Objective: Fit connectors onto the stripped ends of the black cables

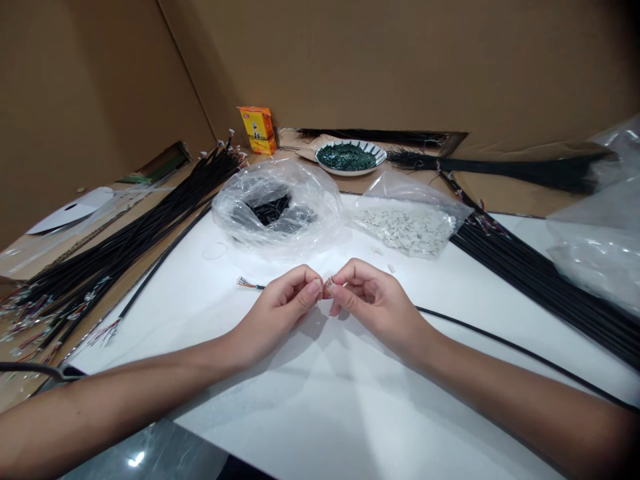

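Over the middle of the white work surface, my left hand [295,297] and my right hand [370,293] meet with fingertips pinched. Thin coloured wires [327,288] show between the fingertips, reddish ones among them; the fingers hide most of them. Left of my left hand a short black cable end with fanned-out bare wires [246,284] sticks out. A black cable [500,335] runs from behind my right hand to the right edge. Whether both are one cable is hidden. Two small white pieces [391,269] lie just beyond my right hand.
An open plastic bag of short black tubes [270,210] and a clear bag of small white connectors [407,227] stand beyond my hands. Black cable bundles lie left [150,213] and right [540,280]. Behind are a plate of dark green bits [383,156] and an orange box [257,130].
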### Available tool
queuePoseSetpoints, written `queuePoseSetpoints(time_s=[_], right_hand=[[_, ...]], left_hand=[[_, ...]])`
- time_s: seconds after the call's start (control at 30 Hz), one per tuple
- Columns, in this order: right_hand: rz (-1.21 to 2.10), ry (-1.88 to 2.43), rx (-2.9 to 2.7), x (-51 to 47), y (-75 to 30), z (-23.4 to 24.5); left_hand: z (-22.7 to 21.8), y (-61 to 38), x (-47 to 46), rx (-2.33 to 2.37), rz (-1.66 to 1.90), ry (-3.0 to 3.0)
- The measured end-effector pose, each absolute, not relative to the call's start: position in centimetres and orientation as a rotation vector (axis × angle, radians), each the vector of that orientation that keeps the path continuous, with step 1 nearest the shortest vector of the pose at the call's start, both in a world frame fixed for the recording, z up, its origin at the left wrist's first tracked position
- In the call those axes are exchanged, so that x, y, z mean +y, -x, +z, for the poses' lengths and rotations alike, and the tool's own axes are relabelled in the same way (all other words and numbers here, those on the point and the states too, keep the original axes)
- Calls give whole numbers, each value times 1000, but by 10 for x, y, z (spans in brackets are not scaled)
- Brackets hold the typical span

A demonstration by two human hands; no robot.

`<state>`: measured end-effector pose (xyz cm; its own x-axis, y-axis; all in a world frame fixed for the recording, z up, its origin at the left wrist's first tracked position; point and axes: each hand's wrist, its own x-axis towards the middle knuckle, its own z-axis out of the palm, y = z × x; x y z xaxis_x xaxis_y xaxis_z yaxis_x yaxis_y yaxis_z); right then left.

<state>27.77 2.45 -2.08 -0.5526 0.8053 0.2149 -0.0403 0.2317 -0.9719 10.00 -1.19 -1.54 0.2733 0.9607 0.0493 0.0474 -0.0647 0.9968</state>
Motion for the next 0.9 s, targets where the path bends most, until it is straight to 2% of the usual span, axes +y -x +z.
queuePoseSetpoints(time_s=[0.43,0.9], right_hand=[[1735,719,-1712,33,-280,-11],[1815,660,-1639,30,-280,-8]], left_hand=[[-14,-98,-11,976,1001,-1397],[-13,-101,-13,958,1011,-1451]])
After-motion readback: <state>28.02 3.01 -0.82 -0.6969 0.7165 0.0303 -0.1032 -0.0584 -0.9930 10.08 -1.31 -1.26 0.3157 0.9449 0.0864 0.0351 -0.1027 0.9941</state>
